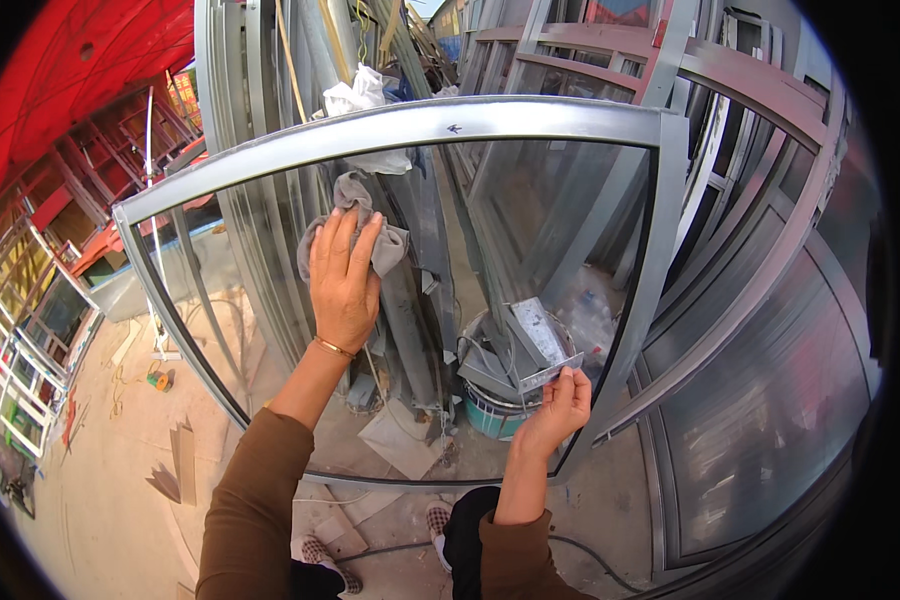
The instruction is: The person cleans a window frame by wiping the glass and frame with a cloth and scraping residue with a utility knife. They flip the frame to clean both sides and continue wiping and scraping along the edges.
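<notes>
In front of me a large glass pane [280,300] stands upright in a silver-grey metal window frame [410,126]. My left hand [345,285] lies over a crumpled grey cloth [390,252], pressing it to the upper middle of the glass with the fingers stretched upward. Lower right, my right hand [558,412] pinches a thin, flat, pale scraper-like strip [546,376] between thumb and fingers, close to the glass. Whether the strip touches the pane I cannot tell.
Behind the glass are a bucket [492,415] holding metal offcuts and a clear plastic bag [585,315]. Long metal profiles [245,130] lean at the back. More framed panes [760,390] stand on the right. Cardboard scraps [182,462] and a dark cable [590,560] lie on the floor.
</notes>
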The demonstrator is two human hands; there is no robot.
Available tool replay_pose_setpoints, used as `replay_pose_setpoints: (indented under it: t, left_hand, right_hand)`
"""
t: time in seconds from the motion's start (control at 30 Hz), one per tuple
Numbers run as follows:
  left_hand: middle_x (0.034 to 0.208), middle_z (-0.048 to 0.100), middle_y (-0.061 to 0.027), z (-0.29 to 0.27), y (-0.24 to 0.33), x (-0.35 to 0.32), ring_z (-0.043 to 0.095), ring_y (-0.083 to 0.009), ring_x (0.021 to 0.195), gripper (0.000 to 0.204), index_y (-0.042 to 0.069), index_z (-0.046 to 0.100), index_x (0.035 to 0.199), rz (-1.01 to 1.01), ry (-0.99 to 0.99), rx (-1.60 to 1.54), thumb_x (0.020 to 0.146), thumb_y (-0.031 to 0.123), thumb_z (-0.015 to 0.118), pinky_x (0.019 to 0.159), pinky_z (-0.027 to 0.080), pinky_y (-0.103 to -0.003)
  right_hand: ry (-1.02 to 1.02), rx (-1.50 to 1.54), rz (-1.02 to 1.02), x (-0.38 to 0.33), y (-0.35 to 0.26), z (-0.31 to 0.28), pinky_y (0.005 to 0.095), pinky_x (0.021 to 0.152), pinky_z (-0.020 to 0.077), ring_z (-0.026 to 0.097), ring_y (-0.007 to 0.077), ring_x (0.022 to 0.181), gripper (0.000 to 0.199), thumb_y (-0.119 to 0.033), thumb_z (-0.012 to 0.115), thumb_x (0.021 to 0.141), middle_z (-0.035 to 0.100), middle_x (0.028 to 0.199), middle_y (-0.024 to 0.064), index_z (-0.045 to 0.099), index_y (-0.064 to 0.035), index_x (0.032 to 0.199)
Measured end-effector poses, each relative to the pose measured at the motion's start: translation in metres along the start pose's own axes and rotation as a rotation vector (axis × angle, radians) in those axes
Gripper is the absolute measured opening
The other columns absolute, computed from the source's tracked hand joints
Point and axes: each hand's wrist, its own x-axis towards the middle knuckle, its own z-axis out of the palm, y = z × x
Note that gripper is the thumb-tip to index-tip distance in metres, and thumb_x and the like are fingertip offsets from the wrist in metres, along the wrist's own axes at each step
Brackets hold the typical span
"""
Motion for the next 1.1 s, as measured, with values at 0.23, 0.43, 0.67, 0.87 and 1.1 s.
replay_pose_setpoints:
  t: [0.23,0.43,0.67,0.87,1.1]
  left_hand:
    - [0.149,0.059,-0.0095,0.058,0.073,0.058,0.052,-0.0320,0.144,0.065,0.014,0.063,0.147,0.110,-0.008,0.046,0.084,-0.002,0.067,0.122,0.039,-0.051]
    - [0.149,0.058,-0.0073,0.108,0.154,0.109,0.051,-0.0293,0.143,0.061,0.015,0.062,0.146,0.199,0.075,-0.036,0.086,0.002,0.068,0.122,0.038,-0.051]
    - [0.151,0.058,-0.0062,0.131,0.193,0.095,0.046,-0.0274,0.150,0.048,0.012,0.064,0.141,0.408,-0.059,-0.176,0.093,0.012,0.063,0.124,0.037,-0.049]
    - [0.156,0.055,-0.0068,0.106,0.154,-0.052,0.041,-0.0252,0.155,0.042,0.012,0.065,0.138,0.741,-0.442,-0.289,0.096,0.017,0.060,0.125,0.037,-0.043]
    - [0.154,0.057,0.0003,0.003,-0.012,-0.123,0.046,-0.0221,0.152,0.047,0.025,0.063,0.144,0.705,-0.679,0.013,0.097,0.022,0.062,0.123,0.039,-0.041]
  right_hand:
    - [0.032,0.046,-0.015,0.011,-0.017,-0.001,0.0243,0.075,0.0478,0.060,0.0083,0.082,0.010,-0.008,0.067,0.103,0.068,0.091,0.0016,0.065,0.0005,0.106]
    - [0.102,0.069,-0.091,0.025,-0.035,-0.012,0.0233,0.073,0.0459,0.059,0.0074,0.081,0.010,-0.008,0.066,0.103,0.067,0.090,0.0013,0.064,0.0012,0.106]
    - [0.096,0.100,-0.140,0.024,-0.057,-0.013,0.0232,0.076,0.0488,0.062,0.0071,0.081,0.005,-0.008,0.064,0.105,0.068,0.092,0.0009,0.065,-0.0023,0.106]
    - [0.158,0.126,-0.165,0.032,-0.066,-0.022,0.0239,0.076,0.0468,0.058,0.0074,0.082,0.008,-0.008,0.066,0.104,0.065,0.092,0.0009,0.064,-0.0016,0.107]
    - [0.109,0.120,-0.180,0.042,-0.067,-0.029,0.0260,0.082,0.0502,0.062,0.0108,0.088,0.011,-0.009,0.067,0.103,0.068,0.097,0.0043,0.063,-0.0003,0.110]
